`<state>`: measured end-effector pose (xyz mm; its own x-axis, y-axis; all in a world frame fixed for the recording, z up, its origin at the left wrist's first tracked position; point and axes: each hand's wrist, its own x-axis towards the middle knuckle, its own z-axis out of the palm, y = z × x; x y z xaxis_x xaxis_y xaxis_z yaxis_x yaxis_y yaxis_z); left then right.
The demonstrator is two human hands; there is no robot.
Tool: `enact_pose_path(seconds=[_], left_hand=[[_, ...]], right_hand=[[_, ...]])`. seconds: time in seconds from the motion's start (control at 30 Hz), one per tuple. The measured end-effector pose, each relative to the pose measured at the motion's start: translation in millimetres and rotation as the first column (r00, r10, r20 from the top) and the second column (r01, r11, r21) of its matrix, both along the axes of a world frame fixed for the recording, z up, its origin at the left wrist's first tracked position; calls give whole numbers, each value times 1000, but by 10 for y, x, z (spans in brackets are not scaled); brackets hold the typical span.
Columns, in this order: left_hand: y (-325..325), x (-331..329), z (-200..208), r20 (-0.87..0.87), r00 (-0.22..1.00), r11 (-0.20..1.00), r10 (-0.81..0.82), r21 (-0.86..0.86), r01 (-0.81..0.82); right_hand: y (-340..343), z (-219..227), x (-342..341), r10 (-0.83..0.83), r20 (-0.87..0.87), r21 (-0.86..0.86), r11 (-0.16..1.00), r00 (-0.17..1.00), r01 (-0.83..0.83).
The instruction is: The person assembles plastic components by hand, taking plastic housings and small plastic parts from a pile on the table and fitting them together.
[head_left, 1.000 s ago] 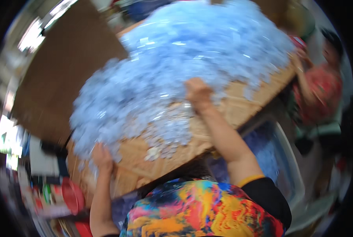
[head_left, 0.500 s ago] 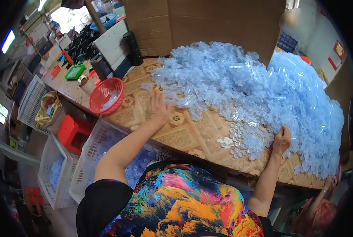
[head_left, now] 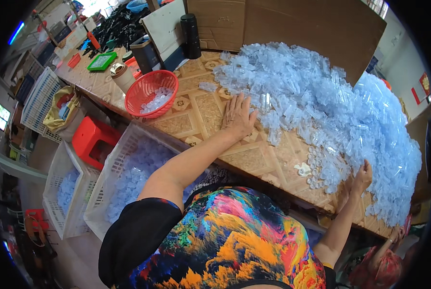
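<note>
My left hand [head_left: 238, 118] lies palm down on the patterned tabletop [head_left: 203, 115] with its fingers stretched out. Its fingertips reach the left edge of a large heap of clear, bluish plastic pieces [head_left: 292, 82], some of them tube-shaped. At the heap's near right side, my right hand [head_left: 362, 178] stands on its edge, fingers loosely bent and partly hidden; nothing shows in its grip. Small clear rings [head_left: 316, 168] lie beside it, next to a scrap of white material [head_left: 302, 169].
A red plastic basket [head_left: 169, 94] holding clear pieces stands on the left. Below the table edge are white crates [head_left: 102, 188] with similar pieces and a red stool [head_left: 92, 139]. A black bottle [head_left: 191, 36] stands before cardboard [head_left: 283, 24]. Another person's arm [head_left: 381, 250] shows at lower right.
The view has shifted, so the table sits further right and lower left parts show more. My left hand now rests nearer the heap; my right hand stays by the heap's near side.
</note>
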<state>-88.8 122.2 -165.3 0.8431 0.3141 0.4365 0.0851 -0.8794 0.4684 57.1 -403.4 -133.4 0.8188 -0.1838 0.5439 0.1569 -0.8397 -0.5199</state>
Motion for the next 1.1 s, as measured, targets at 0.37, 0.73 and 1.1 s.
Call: enact_pose_path(seconds=[0.37, 0.73, 1.1], left_hand=[[197, 18, -53, 221, 974, 996, -54, -51, 67], [133, -35, 0, 266, 957, 993, -113, -7, 119], [-81, -177, 151, 154, 937, 914, -313, 318, 252]], right_hand=[[2353, 222, -1264, 659, 96, 196, 723, 746, -663], [2918, -53, -1568, 799, 18, -139, 597, 600, -790], [2928, -49, -1644, 663, 57, -236, 735, 746, -636]])
